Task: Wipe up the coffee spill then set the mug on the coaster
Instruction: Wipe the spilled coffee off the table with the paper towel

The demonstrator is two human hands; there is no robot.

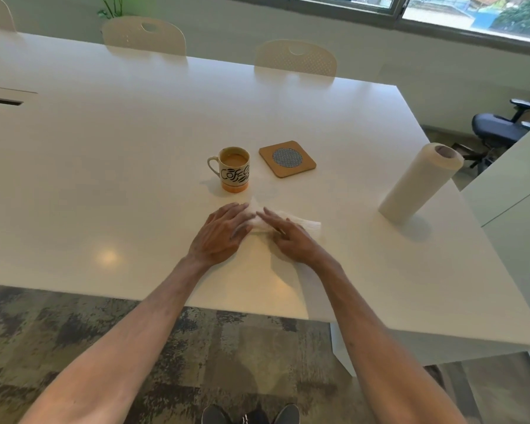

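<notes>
**Q:** Which step is the person on?

**A:** Judging by the scene, the wiping step. Both hands lie on a folded white paper towel (pixel 307 224) near the front edge of the white bench (pixel 104 154). The left hand (pixel 219 232) is flat, its fingers (pixel 236 211) straight and spread, pressing on the towel's left end. The right hand (pixel 291 240) rests on the middle, its fingers (pixel 271 217) laid out along the sheet. Neither hand is gripping anything. No brown stain shows, so any coffee is under the towel or too faint to see.

**Q:** Where is the mug?

**A:** The coffee mug (pixel 234 169) stands upright on the bare bench at 12 o'clock from the hands, just beyond the towel. It is cream with black lettering and an orange band at the base. Its handle points to 9 o'clock, and it is nearly full of milky coffee.

**Q:** And the coaster?

**A:** The square cork coaster (pixel 287 159), with a round grey mesh centre, lies flat near the mug at its 2 o'clock, not touching it. A paper towel roll (pixel 416 185) stands at 2 o'clock from the hands, well apart.

**Q:** What does the next move call for?

**A:** Probably firm strokes across the wet patch. After that comes a level, steady lift by the handle, since the mug is full enough to slop over.
</notes>
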